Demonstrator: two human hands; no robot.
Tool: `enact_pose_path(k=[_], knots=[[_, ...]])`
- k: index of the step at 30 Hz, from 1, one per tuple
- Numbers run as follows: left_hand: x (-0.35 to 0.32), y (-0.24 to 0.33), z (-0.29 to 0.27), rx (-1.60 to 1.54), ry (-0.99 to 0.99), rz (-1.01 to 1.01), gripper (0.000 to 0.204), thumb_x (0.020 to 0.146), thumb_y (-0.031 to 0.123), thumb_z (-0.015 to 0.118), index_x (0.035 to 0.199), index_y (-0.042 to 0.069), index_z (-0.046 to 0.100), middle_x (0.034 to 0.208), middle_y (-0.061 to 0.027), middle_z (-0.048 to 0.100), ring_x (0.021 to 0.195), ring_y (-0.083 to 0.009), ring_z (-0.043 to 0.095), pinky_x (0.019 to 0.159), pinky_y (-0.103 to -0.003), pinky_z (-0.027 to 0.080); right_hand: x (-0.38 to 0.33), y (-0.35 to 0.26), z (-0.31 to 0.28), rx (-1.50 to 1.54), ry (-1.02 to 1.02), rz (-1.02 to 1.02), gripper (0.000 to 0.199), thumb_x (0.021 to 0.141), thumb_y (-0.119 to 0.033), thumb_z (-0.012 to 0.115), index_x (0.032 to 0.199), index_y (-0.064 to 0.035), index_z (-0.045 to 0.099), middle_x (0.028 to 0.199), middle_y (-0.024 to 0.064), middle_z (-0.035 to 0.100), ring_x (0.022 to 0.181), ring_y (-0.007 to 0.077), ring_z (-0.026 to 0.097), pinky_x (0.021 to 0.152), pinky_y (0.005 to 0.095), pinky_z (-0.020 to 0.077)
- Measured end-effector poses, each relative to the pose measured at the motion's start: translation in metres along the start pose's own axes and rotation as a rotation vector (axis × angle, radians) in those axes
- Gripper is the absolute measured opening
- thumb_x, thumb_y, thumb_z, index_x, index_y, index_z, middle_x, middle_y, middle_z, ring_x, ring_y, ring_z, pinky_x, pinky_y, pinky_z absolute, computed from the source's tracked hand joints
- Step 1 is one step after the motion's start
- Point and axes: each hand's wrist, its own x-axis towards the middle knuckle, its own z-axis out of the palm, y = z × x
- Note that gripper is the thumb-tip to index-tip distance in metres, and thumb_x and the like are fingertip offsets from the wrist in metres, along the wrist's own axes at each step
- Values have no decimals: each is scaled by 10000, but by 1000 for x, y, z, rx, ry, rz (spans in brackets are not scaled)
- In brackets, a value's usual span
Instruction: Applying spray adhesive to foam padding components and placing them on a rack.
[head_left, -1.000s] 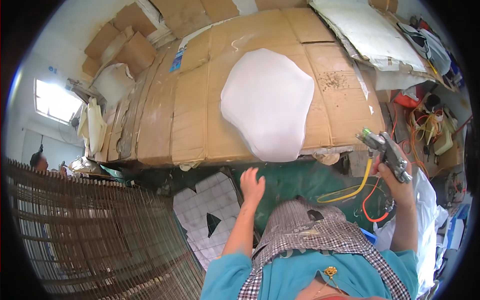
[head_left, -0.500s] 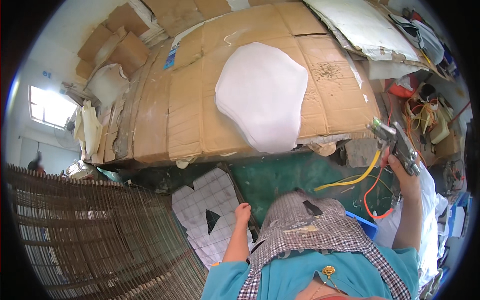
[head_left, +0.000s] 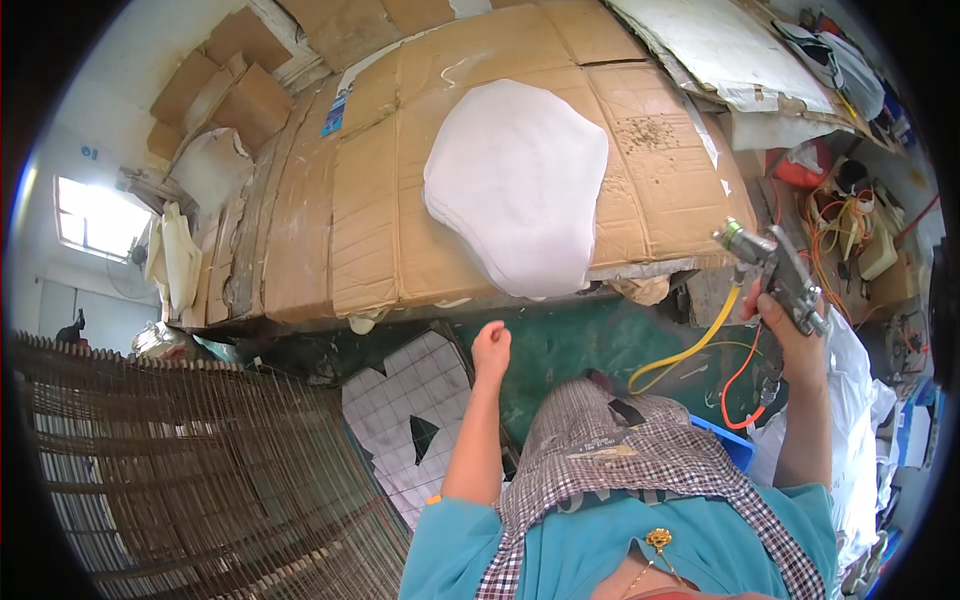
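Spray gun (head_left: 775, 272) gripped in right hand (head_left: 790, 335); left hand (head_left: 491, 347) loosely curled, empty.

Blue-and-white label (head_left: 334, 110) sits on the flattened cardboard (head_left: 380, 200) at the table's far-left side; folded brown boxes (head_left: 215, 75) are stacked behind it.

Flattened brown cardboard (head_left: 370, 200) covers the worktop across the upper middle of the frame. A woven wicker panel (head_left: 170, 470) fills the lower left. A bright window (head_left: 95, 215) sits at the far left, stacked cardboard boxes (head_left: 225, 70) at the upper left, and white tiles (head_left: 410, 400) lie at lower centre.
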Motion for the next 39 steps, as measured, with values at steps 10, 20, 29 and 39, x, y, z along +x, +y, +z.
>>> enact_pose_path(k=[10, 20, 29, 39], knots=[[52, 93, 37, 310, 138, 5, 382, 752, 185, 594, 1101, 51, 517, 906, -147, 610, 868, -314, 577, 765, -400, 448, -11, 3, -32, 61, -244, 23, 528, 746, -43, 642, 1224, 22, 427, 821, 40, 559, 739, 116, 543, 665, 243, 451], [66, 101, 49, 425, 264, -120, 297, 746, 228, 616, 973, 48, 550, 902, -155, 610, 864, -341, 575, 751, -418, 447, 6, 9, -22, 119, -331, 16, 512, 740, -16, 614, 1217, 23, 430, 831, 39, 563, 739, 109, 546, 671, 249, 459], [74, 90, 52, 59, 350, -151, 140, 734, 154, 596, 775, 23, 576, 764, -127, 609, 723, -277, 594, 654, -384, 464, 18, 17, -32, 93, -37, 7, 317, 752, -147, 651, 999, 16, 536, 768, 61, 578, 687, 156, 575, 663, 280, 465], [51, 95, 66, -875, 21, -477, 231, 742, 62, 558, 968, 66, 510, 880, -67, 566, 688, -216, 568, 541, -344, 478, -5, 11, -68, 20, -310, 124, 558, 696, 11, 623, 1220, 21, 432, 836, 53, 571, 737, 114, 546, 681, 248, 448]])
